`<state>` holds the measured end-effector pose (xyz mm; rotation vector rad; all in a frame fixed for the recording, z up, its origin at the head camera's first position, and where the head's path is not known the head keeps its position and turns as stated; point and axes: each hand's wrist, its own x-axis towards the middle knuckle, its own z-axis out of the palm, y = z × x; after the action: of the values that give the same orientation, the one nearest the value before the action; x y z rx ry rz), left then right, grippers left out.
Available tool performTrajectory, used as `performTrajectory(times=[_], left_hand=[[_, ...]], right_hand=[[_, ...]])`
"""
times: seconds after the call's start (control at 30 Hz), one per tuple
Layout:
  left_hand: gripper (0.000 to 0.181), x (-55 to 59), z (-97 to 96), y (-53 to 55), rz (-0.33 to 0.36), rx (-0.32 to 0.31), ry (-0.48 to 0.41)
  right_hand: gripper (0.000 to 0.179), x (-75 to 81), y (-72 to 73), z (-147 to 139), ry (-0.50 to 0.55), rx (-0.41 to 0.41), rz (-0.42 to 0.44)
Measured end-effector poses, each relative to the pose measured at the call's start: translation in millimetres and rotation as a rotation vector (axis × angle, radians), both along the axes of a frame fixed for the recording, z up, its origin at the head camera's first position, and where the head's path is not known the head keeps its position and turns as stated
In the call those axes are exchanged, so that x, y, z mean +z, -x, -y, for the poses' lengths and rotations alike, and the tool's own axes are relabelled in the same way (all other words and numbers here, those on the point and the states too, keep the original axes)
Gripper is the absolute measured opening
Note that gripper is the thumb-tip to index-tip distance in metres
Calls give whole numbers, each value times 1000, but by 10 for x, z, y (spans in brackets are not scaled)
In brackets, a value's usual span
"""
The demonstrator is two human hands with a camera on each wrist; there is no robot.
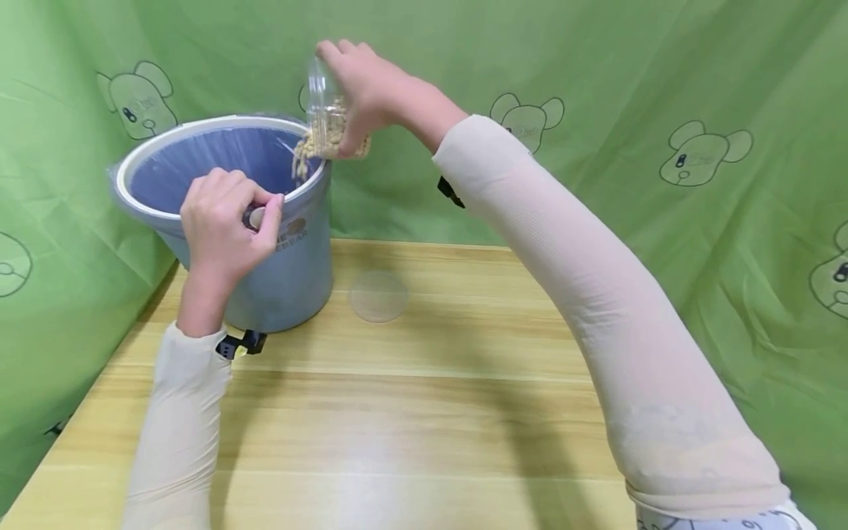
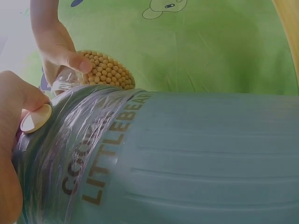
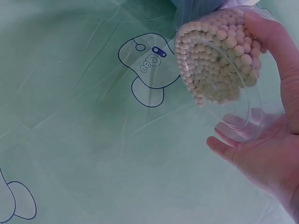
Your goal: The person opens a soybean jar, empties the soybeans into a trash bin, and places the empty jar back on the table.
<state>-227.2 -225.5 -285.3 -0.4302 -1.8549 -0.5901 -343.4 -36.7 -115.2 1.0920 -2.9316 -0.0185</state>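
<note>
A blue bin (image 1: 278,272) with a white rim and a clear plastic liner stands at the left. Over its right rim my right hand (image 1: 371,85) grips a clear jar (image 1: 320,96), tipped on its side with the mouth toward the bin. Round pale-yellow beans (image 1: 302,153) spill from it into the bin, and many beans (image 3: 215,60) are still inside the jar. My left hand (image 1: 225,221) is at the bin's near rim, curled round a small dark piece with a pale round end (image 2: 36,119); its kind I cannot tell.
On the wooden table (image 1: 411,419), right of the bin, lies a clear round disc (image 1: 378,297). A green curtain (image 1: 596,88) with bear-face drawings hangs behind and along the sides. Dark lettering (image 2: 117,149) marks the bin's wall.
</note>
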Motion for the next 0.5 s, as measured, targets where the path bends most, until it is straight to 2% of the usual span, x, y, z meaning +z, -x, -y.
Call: performTrajectory(times=[0.5], left_hand=[[39, 8, 36, -8, -8, 7, -23]], right_hand=[[130, 35, -3, 84, -49, 49, -50]])
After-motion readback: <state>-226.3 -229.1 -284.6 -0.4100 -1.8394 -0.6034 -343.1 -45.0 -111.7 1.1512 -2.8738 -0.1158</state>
